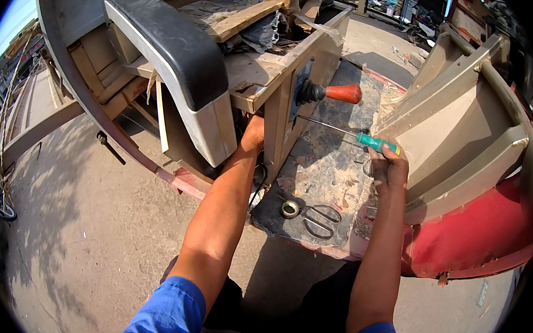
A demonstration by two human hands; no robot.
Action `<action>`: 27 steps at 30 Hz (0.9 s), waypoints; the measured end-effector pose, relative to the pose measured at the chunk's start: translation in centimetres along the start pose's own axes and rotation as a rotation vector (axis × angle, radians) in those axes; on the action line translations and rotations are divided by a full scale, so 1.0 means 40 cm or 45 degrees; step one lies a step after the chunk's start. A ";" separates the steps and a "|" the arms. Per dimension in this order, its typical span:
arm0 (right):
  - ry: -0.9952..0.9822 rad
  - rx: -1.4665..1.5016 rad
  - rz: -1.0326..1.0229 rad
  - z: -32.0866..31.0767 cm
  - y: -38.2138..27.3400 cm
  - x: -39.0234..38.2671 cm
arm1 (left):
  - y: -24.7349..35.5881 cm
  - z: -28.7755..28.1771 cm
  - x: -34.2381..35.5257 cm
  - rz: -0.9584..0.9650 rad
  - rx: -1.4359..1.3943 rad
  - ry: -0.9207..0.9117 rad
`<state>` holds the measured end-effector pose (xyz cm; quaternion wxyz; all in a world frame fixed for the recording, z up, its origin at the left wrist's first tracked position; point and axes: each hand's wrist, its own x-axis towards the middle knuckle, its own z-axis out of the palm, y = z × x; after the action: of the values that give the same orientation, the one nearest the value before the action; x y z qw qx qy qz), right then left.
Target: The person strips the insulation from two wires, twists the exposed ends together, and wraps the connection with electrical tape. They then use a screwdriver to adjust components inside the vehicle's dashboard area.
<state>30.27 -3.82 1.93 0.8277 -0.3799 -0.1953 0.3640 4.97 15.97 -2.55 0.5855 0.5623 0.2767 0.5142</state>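
Observation:
My right hand (390, 165) is closed round the green handle of a screwdriver (375, 142). Its thin shaft points left, and the tip meets the side panel of a beige metal seat box (276, 125), just below a lever with a red knob (343, 93). My left hand (254, 132) reaches up inside the box from its near side; its fingers are hidden behind the frame, so what they touch does not show. A black padded armrest (182, 50) on a pale support stands left of that hand.
On the worn floor mat lie scissors (320, 221) with dark handles and a tape roll (289, 209). A beige panel (451, 125) with a red fender (471, 229) rises at the right. Wooden strips (247, 20) and torn dark sheeting top the box. Concrete ground (106, 216) extends left.

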 end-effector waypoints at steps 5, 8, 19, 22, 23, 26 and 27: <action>0.141 -0.412 0.142 0.007 -0.003 -0.007 | -0.014 -0.016 0.007 0.015 -0.059 -0.016; -0.007 -0.029 -0.086 -0.026 0.017 0.024 | -0.016 -0.012 0.009 0.033 -0.035 -0.038; 0.021 0.028 -0.032 -0.002 0.009 0.008 | -0.014 -0.019 0.012 -0.078 0.017 -0.015; 0.078 -0.077 0.118 -0.009 -0.004 0.006 | 0.012 0.004 -0.006 -0.128 0.020 -0.010; 0.105 -0.173 0.182 -0.009 -0.006 0.005 | 0.005 -0.004 -0.002 -0.133 0.019 -0.008; 0.091 -0.211 0.071 -0.010 0.010 0.005 | -0.011 -0.021 0.010 -0.116 0.031 -0.006; 0.063 -0.121 0.029 -0.009 0.010 0.005 | -0.014 -0.020 0.012 -0.086 0.045 -0.005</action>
<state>30.42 -3.66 1.41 0.8090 -0.4299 -0.1877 0.3543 4.55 16.80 -3.12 0.5931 0.5639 0.3035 0.4880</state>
